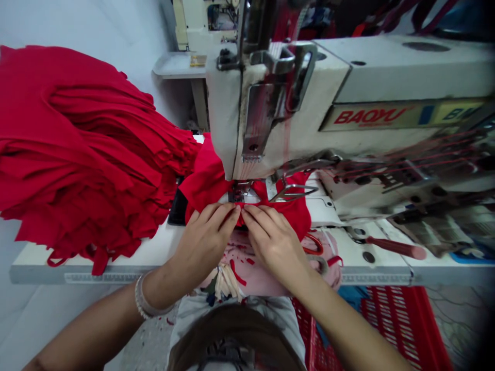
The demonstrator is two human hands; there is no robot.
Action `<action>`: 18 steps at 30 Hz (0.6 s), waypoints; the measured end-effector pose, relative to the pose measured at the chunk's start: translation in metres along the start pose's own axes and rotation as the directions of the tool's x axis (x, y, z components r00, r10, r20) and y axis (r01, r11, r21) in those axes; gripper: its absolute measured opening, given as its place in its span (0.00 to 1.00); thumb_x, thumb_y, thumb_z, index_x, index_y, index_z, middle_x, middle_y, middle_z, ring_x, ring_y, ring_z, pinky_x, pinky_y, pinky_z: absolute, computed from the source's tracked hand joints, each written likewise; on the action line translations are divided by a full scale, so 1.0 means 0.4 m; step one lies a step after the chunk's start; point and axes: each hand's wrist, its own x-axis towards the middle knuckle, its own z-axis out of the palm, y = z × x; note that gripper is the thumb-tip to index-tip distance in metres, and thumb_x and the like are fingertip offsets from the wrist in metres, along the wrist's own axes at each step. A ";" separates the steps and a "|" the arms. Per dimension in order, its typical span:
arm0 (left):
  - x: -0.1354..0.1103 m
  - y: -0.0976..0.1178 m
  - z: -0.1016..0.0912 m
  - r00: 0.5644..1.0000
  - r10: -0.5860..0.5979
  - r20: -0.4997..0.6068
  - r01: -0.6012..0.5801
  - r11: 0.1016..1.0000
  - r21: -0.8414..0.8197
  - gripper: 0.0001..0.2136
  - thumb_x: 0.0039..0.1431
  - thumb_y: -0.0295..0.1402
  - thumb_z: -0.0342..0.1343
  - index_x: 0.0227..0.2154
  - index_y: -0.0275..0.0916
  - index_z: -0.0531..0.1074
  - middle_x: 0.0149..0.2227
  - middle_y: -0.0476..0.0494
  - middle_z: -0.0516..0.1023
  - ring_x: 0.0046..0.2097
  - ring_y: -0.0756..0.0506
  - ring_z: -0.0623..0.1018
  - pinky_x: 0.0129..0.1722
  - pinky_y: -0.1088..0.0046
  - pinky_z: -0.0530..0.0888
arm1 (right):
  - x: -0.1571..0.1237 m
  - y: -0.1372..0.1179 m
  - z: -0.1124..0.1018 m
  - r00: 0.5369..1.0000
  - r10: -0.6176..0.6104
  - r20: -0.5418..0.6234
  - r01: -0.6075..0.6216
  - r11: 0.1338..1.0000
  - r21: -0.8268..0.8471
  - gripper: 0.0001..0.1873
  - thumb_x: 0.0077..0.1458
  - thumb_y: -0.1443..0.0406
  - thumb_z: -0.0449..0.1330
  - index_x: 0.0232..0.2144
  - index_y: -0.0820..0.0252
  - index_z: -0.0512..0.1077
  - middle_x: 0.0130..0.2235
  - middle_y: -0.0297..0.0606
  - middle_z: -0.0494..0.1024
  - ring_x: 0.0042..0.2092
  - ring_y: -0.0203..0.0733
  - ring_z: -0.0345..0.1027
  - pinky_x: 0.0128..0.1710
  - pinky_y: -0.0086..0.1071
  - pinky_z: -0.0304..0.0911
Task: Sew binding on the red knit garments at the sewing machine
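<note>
The red brand word "BAOYU" is showing on a pale label strip (371, 116) running along the arm of the sewing machine (386, 72), while the letters further right are blurring past reading.

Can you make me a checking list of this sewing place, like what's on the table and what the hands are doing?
Surface: white table, partly covered by cloth and the machine.
Job's things: red fabric piece lying under the foot of the sewing machine.
Clutter: big pile of red fabric at left; red-handled screwdriver at right.
Grippers: left hand and right hand, fingers flat on the fabric piece, fingertips nearly meeting.
Cables: nothing seen; only red threads along the machine.
Surroundings: red crate below the table; another machine behind.
</note>
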 end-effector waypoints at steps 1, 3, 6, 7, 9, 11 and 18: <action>0.000 0.000 -0.001 1.000 -0.001 -0.001 0.001 1.000 0.000 0.18 0.64 0.22 0.47 0.56 0.33 0.69 0.54 0.38 0.74 0.50 0.40 0.72 0.36 0.64 0.70 | -0.001 0.001 -0.001 1.000 -0.003 0.003 0.003 1.000 -0.011 0.18 0.61 0.74 0.53 0.51 0.74 0.72 0.52 0.51 0.76 0.50 0.51 0.64 0.48 0.43 0.69; 0.002 0.001 -0.003 1.000 0.000 0.000 0.000 1.000 0.011 0.18 0.63 0.22 0.48 0.55 0.33 0.70 0.54 0.38 0.74 0.50 0.40 0.72 0.36 0.64 0.70 | 0.001 0.001 -0.001 1.000 -0.003 0.005 0.003 1.000 -0.026 0.18 0.61 0.74 0.52 0.51 0.72 0.73 0.52 0.50 0.76 0.50 0.51 0.64 0.46 0.43 0.69; 0.006 0.003 -0.004 1.000 -0.007 0.011 0.006 0.999 0.048 0.18 0.63 0.22 0.48 0.55 0.33 0.70 0.54 0.37 0.74 0.50 0.40 0.72 0.37 0.64 0.70 | 0.009 -0.002 0.002 1.000 0.009 -0.003 -0.009 0.999 -0.036 0.18 0.62 0.74 0.51 0.51 0.72 0.73 0.52 0.50 0.76 0.50 0.51 0.64 0.44 0.43 0.68; 0.008 0.004 -0.004 1.000 -0.013 0.013 0.012 0.998 0.060 0.18 0.64 0.23 0.48 0.55 0.33 0.70 0.54 0.37 0.74 0.50 0.39 0.72 0.37 0.63 0.70 | 0.013 -0.003 0.003 1.000 0.017 -0.005 -0.017 0.999 -0.038 0.18 0.62 0.74 0.51 0.51 0.72 0.73 0.52 0.50 0.76 0.50 0.51 0.64 0.44 0.43 0.68; 0.012 0.003 -0.004 1.000 -0.023 0.015 0.022 0.997 0.074 0.18 0.64 0.23 0.46 0.55 0.32 0.69 0.54 0.36 0.74 0.49 0.39 0.72 0.37 0.63 0.70 | 0.021 -0.006 0.007 0.999 0.038 -0.001 -0.038 0.998 -0.040 0.18 0.62 0.73 0.51 0.51 0.71 0.73 0.52 0.51 0.76 0.50 0.52 0.65 0.44 0.44 0.67; 0.016 0.002 -0.003 0.999 -0.031 0.008 0.030 0.997 0.072 0.18 0.65 0.23 0.45 0.55 0.30 0.69 0.54 0.35 0.74 0.50 0.39 0.73 0.37 0.63 0.71 | 0.029 -0.007 0.012 0.998 0.059 0.009 -0.059 0.998 -0.032 0.18 0.62 0.72 0.51 0.52 0.71 0.73 0.52 0.51 0.76 0.50 0.53 0.65 0.43 0.44 0.67; 0.026 -0.001 0.000 1.000 -0.006 -0.031 0.008 0.997 0.075 0.15 0.65 0.22 0.43 0.50 0.29 0.71 0.53 0.35 0.75 0.50 0.38 0.74 0.40 0.63 0.71 | 0.046 -0.001 0.024 0.994 0.103 -0.022 -0.103 0.995 0.006 0.18 0.62 0.71 0.51 0.51 0.71 0.73 0.51 0.51 0.76 0.50 0.53 0.66 0.44 0.44 0.68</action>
